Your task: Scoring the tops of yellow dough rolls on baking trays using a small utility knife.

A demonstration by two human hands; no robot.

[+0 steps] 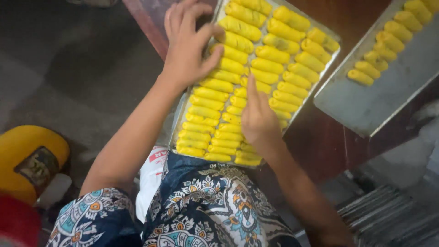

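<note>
Head view: I look down over my patterned lap at a wooden table (329, 137).
Near tray (315, 93): metal, packed with rows of yellow rolled pastries (270, 52), its near edge by my lap.
Second tray (366, 105): to the right, mostly bare, one row of pastries along its far edge.
Left hand (187, 45): fingers spread flat on the left rows, gripping nothing.
Right hand (258, 119): lies open on the middle rows, forefinger out, hiding the pastries beneath.
Yellow container (23, 146): on the floor at left.
</note>
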